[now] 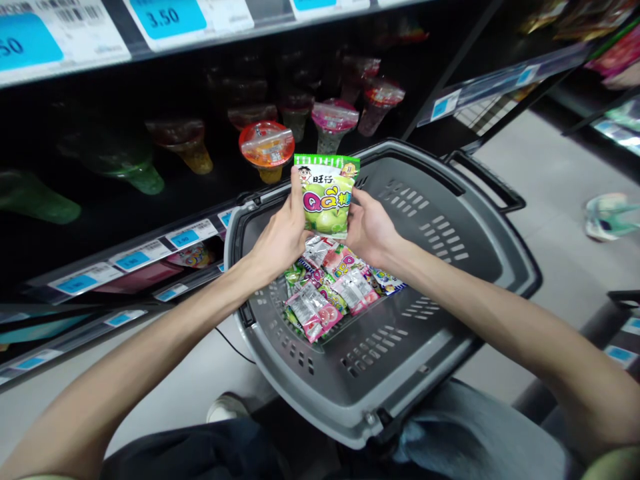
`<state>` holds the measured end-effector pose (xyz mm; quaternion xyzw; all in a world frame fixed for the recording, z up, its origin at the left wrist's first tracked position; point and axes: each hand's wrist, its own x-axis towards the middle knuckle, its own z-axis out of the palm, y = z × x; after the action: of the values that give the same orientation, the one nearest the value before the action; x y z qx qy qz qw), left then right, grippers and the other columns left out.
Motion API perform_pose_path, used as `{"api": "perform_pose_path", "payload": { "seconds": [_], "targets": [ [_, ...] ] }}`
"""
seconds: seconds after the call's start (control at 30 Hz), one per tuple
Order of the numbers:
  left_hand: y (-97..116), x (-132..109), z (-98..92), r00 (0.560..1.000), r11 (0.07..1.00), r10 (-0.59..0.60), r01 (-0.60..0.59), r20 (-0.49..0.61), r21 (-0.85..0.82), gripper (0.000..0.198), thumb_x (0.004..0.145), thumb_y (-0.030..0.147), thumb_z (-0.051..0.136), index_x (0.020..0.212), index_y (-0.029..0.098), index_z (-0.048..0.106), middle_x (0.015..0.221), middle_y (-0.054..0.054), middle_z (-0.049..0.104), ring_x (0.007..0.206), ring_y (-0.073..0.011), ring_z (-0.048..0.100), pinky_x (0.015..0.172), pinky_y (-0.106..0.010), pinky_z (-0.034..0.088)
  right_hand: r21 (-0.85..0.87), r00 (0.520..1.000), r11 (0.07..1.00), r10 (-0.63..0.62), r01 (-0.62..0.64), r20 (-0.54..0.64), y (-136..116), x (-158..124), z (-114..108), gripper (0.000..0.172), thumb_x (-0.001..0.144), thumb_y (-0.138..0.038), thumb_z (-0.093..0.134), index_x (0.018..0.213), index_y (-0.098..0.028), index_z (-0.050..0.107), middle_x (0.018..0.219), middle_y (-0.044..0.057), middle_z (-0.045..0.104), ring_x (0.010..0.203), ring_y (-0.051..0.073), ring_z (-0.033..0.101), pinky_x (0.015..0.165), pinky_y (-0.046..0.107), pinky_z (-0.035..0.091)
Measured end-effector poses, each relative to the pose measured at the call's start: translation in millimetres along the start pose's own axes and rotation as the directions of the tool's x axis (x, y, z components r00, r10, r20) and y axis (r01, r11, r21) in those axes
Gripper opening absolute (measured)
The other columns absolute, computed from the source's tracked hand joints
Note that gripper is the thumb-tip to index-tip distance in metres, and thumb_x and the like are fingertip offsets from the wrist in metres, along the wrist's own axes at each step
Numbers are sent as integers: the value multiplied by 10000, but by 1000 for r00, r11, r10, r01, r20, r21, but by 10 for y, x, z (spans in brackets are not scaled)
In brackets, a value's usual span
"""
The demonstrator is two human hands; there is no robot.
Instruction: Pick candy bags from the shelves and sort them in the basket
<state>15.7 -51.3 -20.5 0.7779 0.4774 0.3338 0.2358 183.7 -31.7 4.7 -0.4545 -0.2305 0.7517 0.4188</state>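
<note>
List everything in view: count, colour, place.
Green packet: one, green and white, between both hands
Small packets: several overlapping, pink, green and silver, in the basket
Basket: one, grey, below the hands
Cup-shaped packs: several, orange, pink and green, on the shelf
Shelf: one main unit, black, left and top
Price labels: many, white and blue, shelf edges
Pink goods: count unclear, blurred, upper right
Shoe-like object: one, white-green, far right
Floor: one, pale grey, around the basket
Left hand: one, bare, packet's left edge
Right hand: one, bare, packet's right edge
</note>
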Motion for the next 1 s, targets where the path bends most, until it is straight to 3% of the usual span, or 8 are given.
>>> {"api": "perform_pose_path", "payload": {
  "seconds": [0.37, 0.5, 1.0],
  "targets": [
    [-39, -3, 19, 997, 997, 58, -61, -47, -49, 926, 860, 453, 647, 1573, 240, 97, 1568, -206, 331, 1408, -387, 404, 1119, -552, 399, -10, 999, 1000, -18, 18, 36, 20, 35, -54, 328, 874, -530, 527, 1053, -267, 607, 900, 39, 705, 870, 255, 654, 805, 478, 577],
    [-33, 4, 10, 998, 998, 57, -59, -36, -35, 953, 848, 437, 658, 1578, 242, 76, 1572, -198, 322, 1414, -399, 389, 1129, -557, 390, -48, 996, 998, -41, 45, 75, 28, 50, -70, 372, 846, -577, 548, 1036, -261, 603, 895, 44, 701, 866, 261, 653, 804, 481, 574],
    [-55, 8, 19, 996, 997, 77, -77, -38, 3, 978, 831, 320, 646, 1577, 205, 23, 1579, -213, 286, 1418, -396, 379, 1140, -554, 374, -43, 999, 998, -33, 35, 41, 33, 49, -63, 344, 873, -544, 507, 1050, -265, 604, 912, 48, 705, 864, 257, 646, 805, 489, 566]
  ]
}}
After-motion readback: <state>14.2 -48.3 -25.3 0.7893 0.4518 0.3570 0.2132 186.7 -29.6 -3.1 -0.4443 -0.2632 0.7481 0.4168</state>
